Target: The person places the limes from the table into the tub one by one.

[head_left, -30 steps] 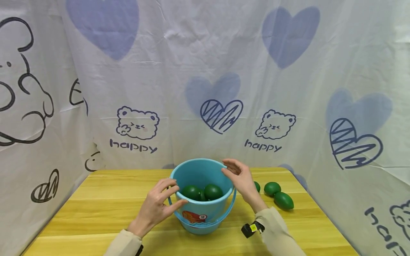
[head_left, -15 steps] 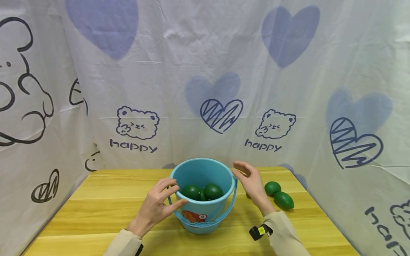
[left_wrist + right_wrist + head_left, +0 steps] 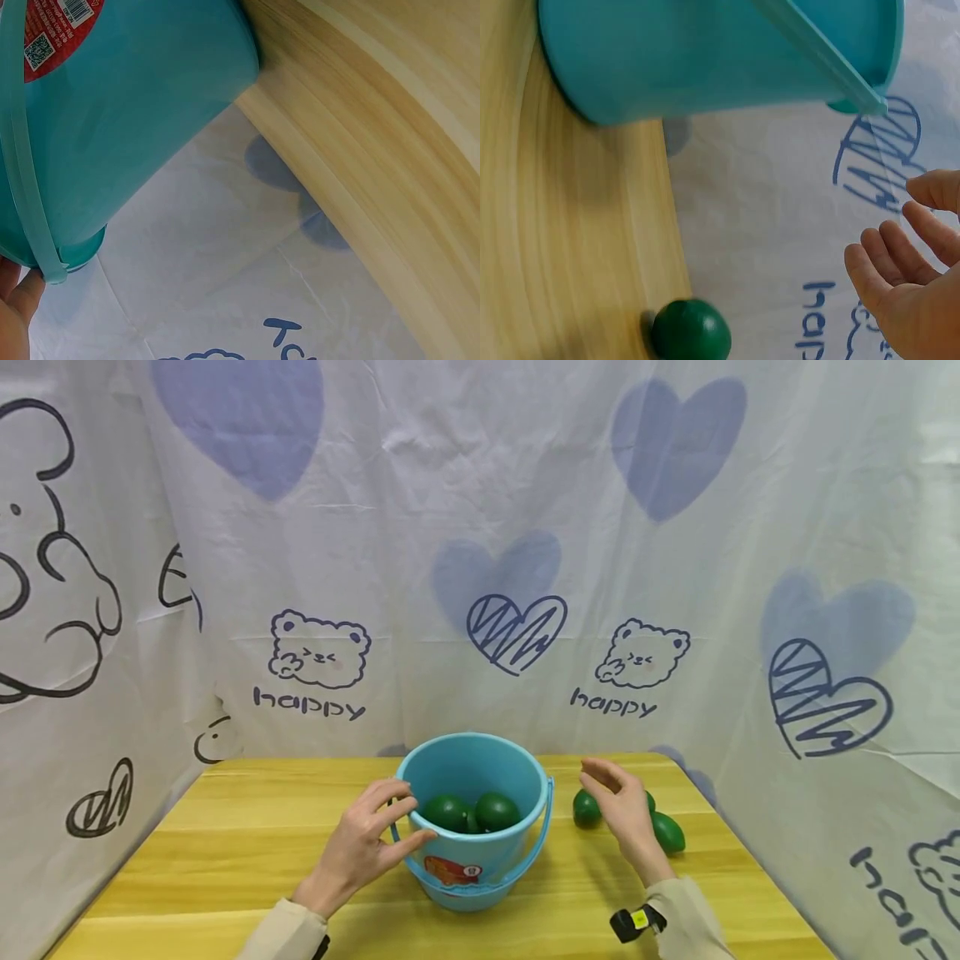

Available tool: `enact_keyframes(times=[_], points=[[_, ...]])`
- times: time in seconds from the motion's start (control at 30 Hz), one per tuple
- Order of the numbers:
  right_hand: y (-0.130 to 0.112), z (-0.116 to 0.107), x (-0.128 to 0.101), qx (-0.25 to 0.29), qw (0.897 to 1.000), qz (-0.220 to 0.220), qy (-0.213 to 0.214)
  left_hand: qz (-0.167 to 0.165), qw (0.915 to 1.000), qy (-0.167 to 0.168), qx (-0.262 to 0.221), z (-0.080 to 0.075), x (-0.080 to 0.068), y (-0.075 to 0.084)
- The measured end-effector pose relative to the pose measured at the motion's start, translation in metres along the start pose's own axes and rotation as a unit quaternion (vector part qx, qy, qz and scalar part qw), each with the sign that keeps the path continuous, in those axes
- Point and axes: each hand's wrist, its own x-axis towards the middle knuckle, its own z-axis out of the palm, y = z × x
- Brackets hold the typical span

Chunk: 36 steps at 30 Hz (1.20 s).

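Note:
A light blue bucket (image 3: 498,860) stands upright on the table with its handle hanging down the front. Inside lie smooth green limes (image 3: 497,812), several of them overlapping. My left hand (image 3: 362,837) holds the bucket's left rim, fingertips over the edge and thumb along the front; the left wrist view has its fingers (image 3: 27,296) beside the handle's hinge. My right hand (image 3: 624,810) is in the air right of the bucket, fingers loosely bent and nothing in them. Close by it are more limes: one lime (image 3: 586,808) to its left, another lime (image 3: 667,833) partly behind the wrist.
The yellow wood-grain table (image 3: 247,835) ends at a back edge against a white curtain (image 3: 405,568) printed with hearts and bears. A black wrist camera (image 3: 630,924) sits on the right wrist. Curtain also hangs along both sides.
My right hand has left the bucket's right rim and moved right and down toward the limes on the table. The left hand stays at the rim, and the bucket holds its place.

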Motion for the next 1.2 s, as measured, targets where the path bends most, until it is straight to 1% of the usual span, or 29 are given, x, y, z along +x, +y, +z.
enact_keyframes(times=[0.13,0.23,0.53,0.67,0.73,0.97,1.2], points=[[0.011,-0.009,-0.002,0.002,1.0,0.015,0.014,-0.005,1.0,-0.003,-0.002,0.0,-0.001,0.001],[0.019,-0.016,-0.004,-0.008,0.999,0.023,0.028,-0.003,1.0,-0.002,0.001,0.0,-0.001,0.001],[0.042,-0.04,-0.005,-0.091,0.993,0.04,0.063,-0.009,0.9999,-0.008,0.006,0.0,-0.001,0.002],[0.051,-0.049,-0.003,-0.107,0.989,0.06,0.086,-0.012,0.9999,-0.009,0.002,0.0,-0.001,0.002],[0.054,-0.054,-0.003,-0.116,0.987,0.074,0.089,-0.011,0.9999,-0.009,0.001,0.0,-0.001,0.001],[0.066,-0.068,0.002,-0.158,0.978,0.12,0.068,-0.013,0.9999,-0.008,0.004,-0.001,-0.001,0.001],[0.081,-0.075,0.005,-0.17,0.972,0.154,0.059,-0.01,0.9999,-0.004,-0.002,0.0,-0.001,0.001]])
